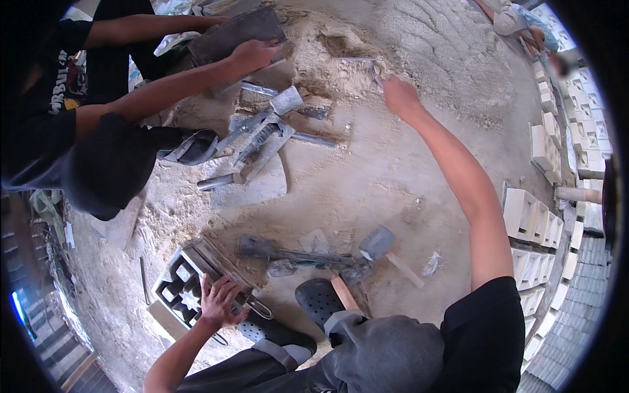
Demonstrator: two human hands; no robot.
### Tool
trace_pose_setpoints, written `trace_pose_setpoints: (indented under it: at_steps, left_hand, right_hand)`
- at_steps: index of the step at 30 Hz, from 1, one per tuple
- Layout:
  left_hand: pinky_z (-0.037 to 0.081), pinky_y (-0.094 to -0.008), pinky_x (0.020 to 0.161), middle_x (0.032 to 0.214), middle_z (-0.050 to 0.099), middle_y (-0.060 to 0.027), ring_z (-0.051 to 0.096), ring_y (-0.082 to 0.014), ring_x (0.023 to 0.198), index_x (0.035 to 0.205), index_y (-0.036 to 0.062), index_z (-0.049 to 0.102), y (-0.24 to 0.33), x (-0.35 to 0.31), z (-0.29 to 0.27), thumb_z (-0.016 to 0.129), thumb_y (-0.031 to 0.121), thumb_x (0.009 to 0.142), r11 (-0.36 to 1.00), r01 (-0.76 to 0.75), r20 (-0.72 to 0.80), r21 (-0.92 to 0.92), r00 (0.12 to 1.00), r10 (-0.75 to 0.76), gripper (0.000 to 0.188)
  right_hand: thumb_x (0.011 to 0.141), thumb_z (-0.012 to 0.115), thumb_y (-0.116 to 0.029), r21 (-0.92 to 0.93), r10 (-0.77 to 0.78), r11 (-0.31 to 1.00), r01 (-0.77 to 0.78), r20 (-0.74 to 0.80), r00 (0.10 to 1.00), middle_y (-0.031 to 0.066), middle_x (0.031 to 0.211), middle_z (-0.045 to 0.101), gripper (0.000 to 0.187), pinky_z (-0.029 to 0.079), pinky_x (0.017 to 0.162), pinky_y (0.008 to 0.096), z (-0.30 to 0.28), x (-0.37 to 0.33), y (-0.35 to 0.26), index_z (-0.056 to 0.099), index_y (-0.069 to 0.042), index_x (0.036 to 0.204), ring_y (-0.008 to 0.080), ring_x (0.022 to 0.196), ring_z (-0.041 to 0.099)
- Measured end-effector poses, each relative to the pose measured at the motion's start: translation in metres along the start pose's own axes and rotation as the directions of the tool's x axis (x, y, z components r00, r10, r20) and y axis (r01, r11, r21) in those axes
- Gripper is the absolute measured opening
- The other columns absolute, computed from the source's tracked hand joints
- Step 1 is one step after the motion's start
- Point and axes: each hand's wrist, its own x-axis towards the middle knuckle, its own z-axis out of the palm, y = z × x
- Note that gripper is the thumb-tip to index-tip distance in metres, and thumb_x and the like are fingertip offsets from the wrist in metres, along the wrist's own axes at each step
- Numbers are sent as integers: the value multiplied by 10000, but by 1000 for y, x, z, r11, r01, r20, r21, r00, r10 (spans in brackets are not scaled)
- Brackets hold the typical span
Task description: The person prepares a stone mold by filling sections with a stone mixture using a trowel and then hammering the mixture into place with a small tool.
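My left hand [223,300] lies with fingers spread on the edge of a metal block mould [187,288] with a star-shaped core and several dark, rounded parts. A looped metal handle [259,308] sticks out beside it. My right arm reaches far forward, and my right hand [400,97] is closed round a trowel [377,73] in loose, pale sandy mix [350,77]. The mix partly hides its blade. A rubber mallet [377,243], a dark long-handled hammer [295,254] and a wooden piece [344,293] lie by my dark clogs [320,302].
At the left, a co-worker in a dark cap [108,164] has both hands on a dark box-like mould [239,39]. Metal mould parts and a mallet [286,101] lie before them. Pale hollow blocks [534,216] line the right side. Another person's arm [485,10] shows at the top right.
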Motion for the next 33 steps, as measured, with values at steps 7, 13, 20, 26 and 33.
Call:
trace_pose_setpoints:
  at_steps: [7,13,20,26,33]
  left_hand:
    - [142,-658,1193,1210,612,-34,509,-258,1283,1231,140,635,1,2,-2,800,469,664,1000,-19,-29,22,999,20,676]
    - [141,-648,1195,1190,611,-24,516,-251,1267,1211,143,633,1,0,1,811,458,653,1000,-19,-38,15,999,20,665]
    - [151,-652,1188,1153,627,-54,540,-287,1229,1210,128,639,-3,3,4,763,461,687,999,-47,-68,-11,997,47,632]
    - [162,-643,1187,1148,628,-28,542,-255,1233,1199,144,643,-3,3,4,793,459,671,999,-46,-67,-16,997,44,632]
    - [176,-649,1181,1119,643,-29,562,-257,1214,1189,144,668,-3,-3,0,783,463,680,1000,-24,-62,-1,998,24,612]
  right_hand:
    - [884,600,-174,457,377,810,-367,73,923,156,767,654,240,541,591,416,-40,-99,28,678,-37,1065,297,641,672]
    - [970,645,-263,593,372,266,-760,664,648,21,686,618,426,385,349,296,-52,-238,46,627,-118,1370,109,401,509]
    - [966,672,-313,654,406,149,-742,643,649,18,671,608,476,357,333,284,8,-309,4,610,-114,1395,91,391,489]
    - [979,647,-303,742,374,169,-649,562,738,24,662,596,455,343,327,291,22,-254,-1,615,-109,1390,89,378,472]
    - [984,601,-384,805,280,384,-453,366,888,55,559,591,424,384,365,367,43,-46,-16,701,-11,809,163,367,512]
